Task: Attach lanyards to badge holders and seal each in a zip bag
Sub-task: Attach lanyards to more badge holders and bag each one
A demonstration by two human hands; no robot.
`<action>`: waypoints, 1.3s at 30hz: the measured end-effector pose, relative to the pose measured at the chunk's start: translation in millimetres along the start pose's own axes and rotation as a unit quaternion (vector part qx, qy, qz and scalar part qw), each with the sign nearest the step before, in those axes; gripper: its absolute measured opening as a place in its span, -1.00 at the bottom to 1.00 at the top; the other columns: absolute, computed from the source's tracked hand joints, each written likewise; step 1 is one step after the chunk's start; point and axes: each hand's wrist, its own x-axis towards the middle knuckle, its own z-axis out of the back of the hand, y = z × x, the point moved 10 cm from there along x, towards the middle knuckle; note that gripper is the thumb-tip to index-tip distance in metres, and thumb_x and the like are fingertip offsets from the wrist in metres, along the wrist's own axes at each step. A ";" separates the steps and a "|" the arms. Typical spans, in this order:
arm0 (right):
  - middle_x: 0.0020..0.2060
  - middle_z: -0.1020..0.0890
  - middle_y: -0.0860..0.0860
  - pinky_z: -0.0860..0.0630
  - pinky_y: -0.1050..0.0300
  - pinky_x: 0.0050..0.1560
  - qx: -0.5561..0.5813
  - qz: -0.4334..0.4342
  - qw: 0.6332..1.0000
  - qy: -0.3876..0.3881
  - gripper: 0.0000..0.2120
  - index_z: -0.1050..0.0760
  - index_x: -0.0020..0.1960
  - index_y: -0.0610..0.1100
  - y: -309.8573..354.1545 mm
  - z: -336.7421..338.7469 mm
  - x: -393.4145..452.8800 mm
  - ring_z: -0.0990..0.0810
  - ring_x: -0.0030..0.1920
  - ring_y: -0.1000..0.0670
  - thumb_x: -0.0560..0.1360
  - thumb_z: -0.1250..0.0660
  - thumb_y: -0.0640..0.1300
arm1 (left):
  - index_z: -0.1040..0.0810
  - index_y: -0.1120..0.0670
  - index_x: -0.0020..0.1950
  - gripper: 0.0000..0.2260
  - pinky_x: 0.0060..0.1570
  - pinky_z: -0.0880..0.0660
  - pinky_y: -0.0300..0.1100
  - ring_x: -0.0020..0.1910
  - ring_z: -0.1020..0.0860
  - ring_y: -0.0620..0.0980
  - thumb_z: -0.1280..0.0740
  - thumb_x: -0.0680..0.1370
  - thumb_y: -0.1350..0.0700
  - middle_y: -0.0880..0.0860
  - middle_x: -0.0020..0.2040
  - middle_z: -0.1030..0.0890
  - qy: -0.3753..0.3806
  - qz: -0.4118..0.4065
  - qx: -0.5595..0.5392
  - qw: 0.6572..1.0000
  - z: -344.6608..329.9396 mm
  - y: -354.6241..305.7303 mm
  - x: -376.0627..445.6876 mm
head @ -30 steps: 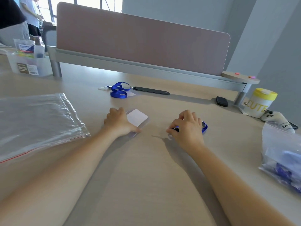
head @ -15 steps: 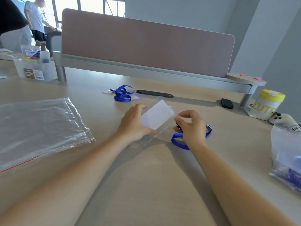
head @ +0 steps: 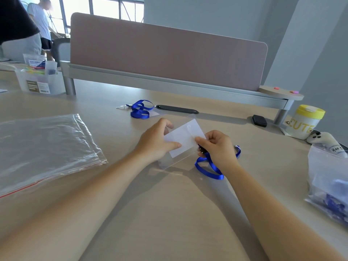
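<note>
We are seeing an empty zip bag [head: 43, 147] lying flat, left of the badge holder [head: 183, 140], and a filled bag [head: 328, 183] of blue items to its right. Our left hand [head: 156, 141] is gripping the holder above the desk [head: 169, 213]; our right hand [head: 218, 147] is pinching the blue lanyard [head: 209, 169] clip at the holder's edge.

Materials and finishes on the matt surface [head: 169, 213]

The badge holder [head: 183, 140] is clear glossy plastic with a white paper card inside. The lanyard [head: 209, 169] is blue woven cloth with a slight sheen. The zip bag [head: 43, 147] is thin, wrinkled, shiny plastic film. The surface looks like smooth pale wood laminate; the divider panel [head: 165, 57] seems matt fabric.
</note>
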 end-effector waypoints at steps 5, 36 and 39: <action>-0.47 -0.48 -0.04 -0.41 0.28 -0.48 -0.059 0.031 0.997 -0.030 -0.68 -0.29 -0.37 -0.16 11.9 7.2 -2.3 -0.43 -0.61 0.17 0.42 -0.38 -0.10 | -0.28 0.05 -0.31 -0.69 -0.27 -0.27 -0.19 -0.30 -0.35 -0.05 -0.35 0.45 -0.05 -0.06 -0.34 -0.35 -0.003 0.012 -0.027 1.000 4.1 -14.5 2.2; -0.35 -0.54 -0.07 -0.51 0.10 -0.38 -0.052 0.060 0.996 0.027 -0.74 -0.26 -0.25 -0.08 46.9 -0.2 -30.4 -0.48 -0.63 0.15 0.44 -0.36 -0.20 | -0.45 0.14 -0.31 -0.80 -0.54 -0.27 -0.47 -0.52 -0.39 -0.21 -0.32 0.50 0.14 -0.04 -0.47 -0.45 0.025 0.011 -0.205 0.978 22.5 -46.2 -8.6; -0.35 -0.54 -0.07 -0.47 0.26 -0.50 -0.054 0.064 0.996 0.026 -0.75 -0.27 -0.23 -0.08 49.7 -1.9 -32.5 -0.48 -0.63 0.16 0.44 -0.36 -0.18 | -0.48 0.19 -0.28 -0.82 -0.47 -0.30 -0.40 -0.42 -0.36 -0.09 -0.33 0.49 0.14 0.02 -0.41 -0.42 0.008 0.009 -0.202 0.979 26.0 -46.2 -8.6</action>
